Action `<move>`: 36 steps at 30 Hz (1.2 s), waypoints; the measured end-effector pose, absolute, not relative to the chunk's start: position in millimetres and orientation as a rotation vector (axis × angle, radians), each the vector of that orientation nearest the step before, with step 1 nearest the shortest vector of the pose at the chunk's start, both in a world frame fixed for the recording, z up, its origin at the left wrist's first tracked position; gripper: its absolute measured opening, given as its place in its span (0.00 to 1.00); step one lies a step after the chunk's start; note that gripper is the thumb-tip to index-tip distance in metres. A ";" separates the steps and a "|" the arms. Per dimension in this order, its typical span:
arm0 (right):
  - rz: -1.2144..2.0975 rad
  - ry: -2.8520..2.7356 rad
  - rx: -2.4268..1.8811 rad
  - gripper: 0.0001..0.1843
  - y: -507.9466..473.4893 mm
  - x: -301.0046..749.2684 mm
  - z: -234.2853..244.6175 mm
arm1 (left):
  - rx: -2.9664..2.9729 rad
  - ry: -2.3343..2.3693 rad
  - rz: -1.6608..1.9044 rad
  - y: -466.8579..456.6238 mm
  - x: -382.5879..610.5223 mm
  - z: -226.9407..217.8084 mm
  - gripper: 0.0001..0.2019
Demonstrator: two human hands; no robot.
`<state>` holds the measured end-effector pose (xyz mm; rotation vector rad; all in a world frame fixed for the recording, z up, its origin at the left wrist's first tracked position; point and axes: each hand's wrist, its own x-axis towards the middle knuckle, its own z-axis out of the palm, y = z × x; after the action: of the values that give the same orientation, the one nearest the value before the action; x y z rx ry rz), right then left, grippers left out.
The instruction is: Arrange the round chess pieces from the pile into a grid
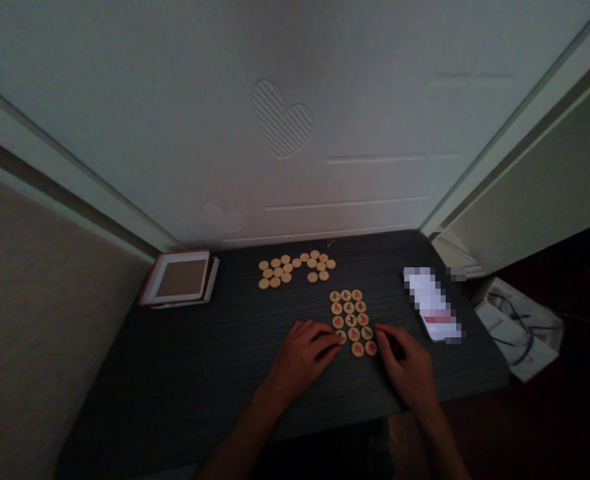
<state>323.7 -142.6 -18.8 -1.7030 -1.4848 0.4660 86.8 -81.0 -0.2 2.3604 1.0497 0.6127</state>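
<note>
While your left hand (302, 357) and right hand (409, 370) flank the near end of the block of marked discs (352, 320) on the worktop (199, 373), both sets of fingers lie loosely spread with their tips against the outer discs. As far as the dim light shows, they grip nothing. The pieces look wooden: light, stiff, quick to slide. Pinch one by its rim. Plain discs (295, 267) lie well apart, farther back.

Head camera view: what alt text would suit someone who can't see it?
A left hand and right hand touch either side of a block of marked wooden discs on a dark table. Behind lies a cluster of blank discs; a square box sits far left.
</note>
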 end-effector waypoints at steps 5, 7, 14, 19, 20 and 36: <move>0.475 -1.490 -1.703 0.13 -142.8 324.2 -19.8 | 2.377 1.040 0.594 -80.1 87.1 0.8 0.08; 0.479 -1.493 -1.703 0.13 -143.0 324.1 -19.7 | 2.380 1.047 0.592 -80.2 87.2 0.8 0.08; 0.470 -1.532 -1.685 0.13 -142.7 323.3 -16.4 | 2.371 1.063 0.623 -81.1 88.1 -0.5 0.08; 0.468 -1.537 -1.674 0.14 -142.7 322.7 -14.7 | 2.360 1.055 0.631 -80.7 87.9 -1.0 0.09; 0.470 -1.534 -1.672 0.14 -142.7 322.7 -14.8 | 2.359 1.057 0.631 -80.7 88.0 -0.8 0.09; 0.453 -1.523 -1.687 0.15 -142.6 323.8 -17.2 | 2.321 1.034 0.695 -80.9 83.0 8.1 0.09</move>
<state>323.8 -142.6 -17.2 -1.6868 -1.5229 0.4525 83.0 -80.9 8.1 2.3209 1.0341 0.6947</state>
